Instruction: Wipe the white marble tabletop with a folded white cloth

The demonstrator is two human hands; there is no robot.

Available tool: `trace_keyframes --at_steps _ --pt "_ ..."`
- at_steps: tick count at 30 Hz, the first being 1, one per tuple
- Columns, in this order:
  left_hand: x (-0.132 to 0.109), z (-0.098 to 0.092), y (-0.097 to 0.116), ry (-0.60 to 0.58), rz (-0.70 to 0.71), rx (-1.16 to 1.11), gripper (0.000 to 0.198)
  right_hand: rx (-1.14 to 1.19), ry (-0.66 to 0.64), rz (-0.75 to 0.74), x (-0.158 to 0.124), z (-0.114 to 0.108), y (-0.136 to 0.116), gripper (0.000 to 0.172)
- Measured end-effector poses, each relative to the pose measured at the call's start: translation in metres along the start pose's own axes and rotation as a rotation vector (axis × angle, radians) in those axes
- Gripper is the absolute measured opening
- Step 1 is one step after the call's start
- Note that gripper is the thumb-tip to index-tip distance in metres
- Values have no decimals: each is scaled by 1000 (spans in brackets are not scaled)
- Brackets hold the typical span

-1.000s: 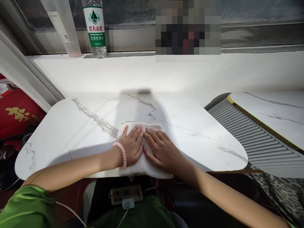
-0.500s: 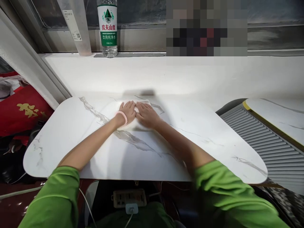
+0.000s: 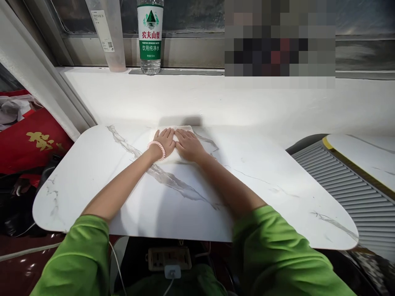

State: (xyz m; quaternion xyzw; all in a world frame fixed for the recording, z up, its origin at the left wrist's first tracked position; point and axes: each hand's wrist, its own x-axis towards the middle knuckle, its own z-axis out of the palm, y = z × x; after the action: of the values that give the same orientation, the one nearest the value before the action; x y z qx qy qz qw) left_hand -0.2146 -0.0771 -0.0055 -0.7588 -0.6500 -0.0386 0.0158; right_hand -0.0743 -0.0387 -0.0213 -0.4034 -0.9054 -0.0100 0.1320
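Observation:
Both palms press down on a white cloth (image 3: 175, 157) spread on the far part of a white marble-patterned table (image 3: 92, 172). My left hand (image 3: 164, 142) lies flat with its fingers stretched away from me, and a pink coiled band (image 3: 161, 152) circles its wrist. Right beside it, my right hand (image 3: 189, 144) is also flat on the cloth, fingers pointing forward and left. The two hands touch or nearly touch at the thumbs. Much of the cloth is hidden under them.
On the window ledge stand a water bottle (image 3: 150, 39) and a tall translucent container (image 3: 109, 37). A red bag (image 3: 33, 144) sits at the left. Below the table edge are a power strip (image 3: 157, 258) and a white charger (image 3: 172, 271). Grey ribbed panelling (image 3: 336, 185) is at the right.
My hands and the cloth have shifted slightly away from me, toward the wall. The camera view has swung a little to the left.

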Motion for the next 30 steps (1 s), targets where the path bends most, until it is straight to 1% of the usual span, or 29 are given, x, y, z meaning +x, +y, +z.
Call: trace_keyframes --at_steps 2,4,6,9,11,13,15,17,19,24,26,28,30 --pt "-21 -3 5 -20 25 10 57 -27 -13 -33 -19 -4 -11 56" --pt "-48 -7 12 -34 71 17 57 -55 -23 -48 -44 -9 -26 57" --pt "-80 -10 20 -19 119 23 57 -82 -25 -62 -75 -15 -45 57" --pt "-133 -13 32 28 164 34 56 -108 5 -129 -120 -24 -77 57" --pt "-165 -15 38 63 175 42 55 -103 34 -182 -143 -28 -95 57" --pt "-186 -16 39 96 181 43 55 -86 55 -205 -155 -30 -108 57" --pt "-193 -16 36 100 173 33 54 -59 58 -204 -153 -29 -114 58" --pt "-184 -15 26 72 141 16 54 -17 50 -203 -137 -23 -113 58" --pt "-162 -14 9 36 79 4 54 28 48 -205 -108 -14 -106 57" --pt "-81 -14 -50 -42 -71 12 53 42 65 -200 -4 14 -90 55" --pt "-55 -17 -73 -33 -94 16 51 27 62 -180 32 21 -89 55" --pt "-38 -19 -90 -24 -99 17 50 14 55 -154 58 25 -90 55" --pt "-30 -20 -100 -20 -107 18 49 5 50 -138 71 27 -92 55"
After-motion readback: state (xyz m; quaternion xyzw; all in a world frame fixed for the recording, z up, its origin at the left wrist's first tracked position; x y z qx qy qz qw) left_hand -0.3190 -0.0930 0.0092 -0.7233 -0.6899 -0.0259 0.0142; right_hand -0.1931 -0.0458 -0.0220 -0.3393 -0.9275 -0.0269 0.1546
